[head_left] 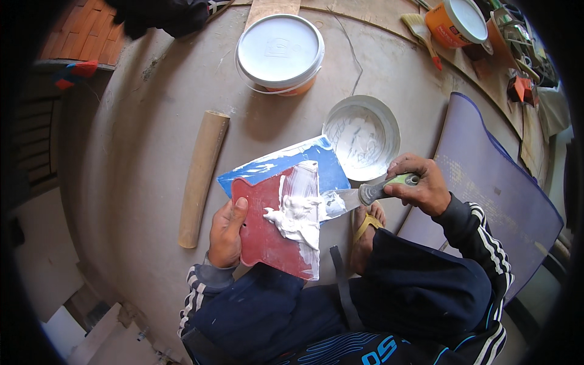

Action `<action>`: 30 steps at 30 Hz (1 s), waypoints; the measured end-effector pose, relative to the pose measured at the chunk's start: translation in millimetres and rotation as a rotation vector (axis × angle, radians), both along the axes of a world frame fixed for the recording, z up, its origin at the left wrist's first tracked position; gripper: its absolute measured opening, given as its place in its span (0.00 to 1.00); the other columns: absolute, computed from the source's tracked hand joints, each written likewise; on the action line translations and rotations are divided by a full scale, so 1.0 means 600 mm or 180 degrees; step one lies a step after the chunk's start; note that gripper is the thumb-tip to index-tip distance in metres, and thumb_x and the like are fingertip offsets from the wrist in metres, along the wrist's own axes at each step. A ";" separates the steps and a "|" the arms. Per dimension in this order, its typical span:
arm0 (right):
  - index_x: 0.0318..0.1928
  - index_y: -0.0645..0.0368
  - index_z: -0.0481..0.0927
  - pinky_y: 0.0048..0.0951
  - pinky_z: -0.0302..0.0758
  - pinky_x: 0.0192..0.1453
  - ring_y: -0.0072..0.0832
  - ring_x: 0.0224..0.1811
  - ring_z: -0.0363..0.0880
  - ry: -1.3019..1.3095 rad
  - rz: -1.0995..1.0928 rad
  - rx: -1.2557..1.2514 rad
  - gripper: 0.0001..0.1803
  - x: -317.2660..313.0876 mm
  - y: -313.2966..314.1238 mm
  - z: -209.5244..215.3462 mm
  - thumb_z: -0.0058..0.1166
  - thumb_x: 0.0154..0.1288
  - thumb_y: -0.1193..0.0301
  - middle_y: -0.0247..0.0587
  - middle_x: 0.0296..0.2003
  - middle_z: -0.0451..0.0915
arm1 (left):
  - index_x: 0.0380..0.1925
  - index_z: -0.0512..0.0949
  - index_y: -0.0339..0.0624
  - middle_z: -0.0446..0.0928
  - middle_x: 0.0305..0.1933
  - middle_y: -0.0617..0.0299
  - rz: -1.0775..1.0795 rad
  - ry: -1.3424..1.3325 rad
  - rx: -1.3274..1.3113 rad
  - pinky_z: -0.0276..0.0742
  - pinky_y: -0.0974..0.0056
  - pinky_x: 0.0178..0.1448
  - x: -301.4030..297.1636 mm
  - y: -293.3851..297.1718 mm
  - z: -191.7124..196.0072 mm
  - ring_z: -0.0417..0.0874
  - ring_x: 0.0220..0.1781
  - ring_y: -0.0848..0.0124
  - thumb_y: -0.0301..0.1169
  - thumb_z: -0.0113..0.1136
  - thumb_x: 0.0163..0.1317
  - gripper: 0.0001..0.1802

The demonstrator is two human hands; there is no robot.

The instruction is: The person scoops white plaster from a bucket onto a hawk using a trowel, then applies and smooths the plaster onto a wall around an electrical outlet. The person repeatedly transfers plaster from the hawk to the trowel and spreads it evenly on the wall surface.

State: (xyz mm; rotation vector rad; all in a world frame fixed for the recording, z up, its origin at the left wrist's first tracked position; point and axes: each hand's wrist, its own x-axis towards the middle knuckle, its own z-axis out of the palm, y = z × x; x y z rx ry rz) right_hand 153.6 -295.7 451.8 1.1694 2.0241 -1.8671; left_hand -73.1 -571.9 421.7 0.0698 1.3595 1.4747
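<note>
My left hand (226, 236) grips a red plastic spreader (261, 219) by its edge, thumb on top. A thick lump of white putty (297, 219) lies on the spreader's right part. In my right hand (423, 182) is a putty knife (374, 192) with a grey and green handle; its smeared blade meets the spreader's right edge beside the putty. A blue board (331, 164) streaked with white lies behind and partly under the spreader. Just beyond it stands a round pan (371, 131), coated inside with white residue.
A lidded white bucket (280, 48) stands farther off, near a cardboard tube (204, 179) on the floor. To the right lies a purple mat (486, 194). A brush (423, 36) and an orange tub (456, 24) are at the far right.
</note>
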 end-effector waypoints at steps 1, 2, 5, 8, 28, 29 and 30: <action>0.33 0.69 0.82 0.20 0.74 0.27 0.21 0.26 0.76 0.0077 -0.0012 0.0048 0.15 -0.001 -0.005 -0.004 0.69 0.51 0.69 0.39 0.36 0.76 | 0.53 0.70 0.34 0.78 0.49 0.57 -0.0025 0.0037 0.0009 0.76 0.69 0.48 0.001 0.000 0.000 0.80 0.45 0.75 0.42 0.46 0.72 0.22; 0.33 0.69 0.82 0.20 0.74 0.28 0.22 0.26 0.76 0.0159 -0.0020 0.0105 0.15 -0.002 -0.011 -0.008 0.69 0.52 0.69 0.39 0.36 0.77 | 0.54 0.70 0.34 0.77 0.49 0.57 -0.0005 0.0056 0.0024 0.76 0.69 0.49 0.002 -0.001 -0.001 0.80 0.46 0.74 0.42 0.46 0.72 0.22; 0.33 0.69 0.82 0.21 0.74 0.30 0.23 0.26 0.76 0.0186 -0.0184 0.0045 0.15 -0.007 -0.034 -0.025 0.67 0.54 0.67 0.38 0.33 0.78 | 0.56 0.69 0.34 0.76 0.51 0.56 -0.0017 0.0035 0.0055 0.76 0.68 0.51 0.006 -0.004 -0.005 0.79 0.48 0.73 0.42 0.46 0.73 0.23; 0.36 0.67 0.82 0.19 0.71 0.27 0.20 0.24 0.75 0.0134 -0.0636 -0.0379 0.16 -0.010 -0.049 -0.036 0.64 0.58 0.64 0.36 0.27 0.78 | 0.58 0.67 0.33 0.76 0.52 0.56 0.0002 0.0074 0.0128 0.76 0.67 0.52 0.012 -0.010 -0.012 0.79 0.49 0.73 0.42 0.45 0.73 0.24; 0.38 0.68 0.81 0.28 0.78 0.29 0.30 0.27 0.81 -0.0298 -0.0717 0.1544 0.13 0.132 0.084 -0.145 0.61 0.61 0.68 0.47 0.36 0.76 | 0.58 0.66 0.33 0.75 0.54 0.56 0.0595 0.0753 0.0416 0.73 0.65 0.57 0.046 -0.036 -0.055 0.77 0.52 0.71 0.40 0.45 0.73 0.23; 0.38 0.67 0.81 0.31 0.78 0.33 0.33 0.31 0.81 -0.0203 -0.0362 0.2437 0.12 0.130 0.081 -0.150 0.61 0.60 0.69 0.48 0.37 0.76 | 0.59 0.66 0.33 0.75 0.55 0.56 0.0548 0.0722 0.0423 0.73 0.65 0.57 0.046 -0.036 -0.056 0.77 0.53 0.71 0.40 0.45 0.73 0.23; 0.37 0.66 0.81 0.34 0.78 0.37 0.37 0.35 0.81 -0.0409 -0.0090 0.3131 0.11 0.126 0.077 -0.149 0.62 0.59 0.70 0.49 0.38 0.76 | 0.59 0.66 0.33 0.75 0.55 0.55 0.0556 0.0673 0.0432 0.73 0.65 0.58 0.046 -0.035 -0.056 0.77 0.53 0.71 0.40 0.44 0.73 0.23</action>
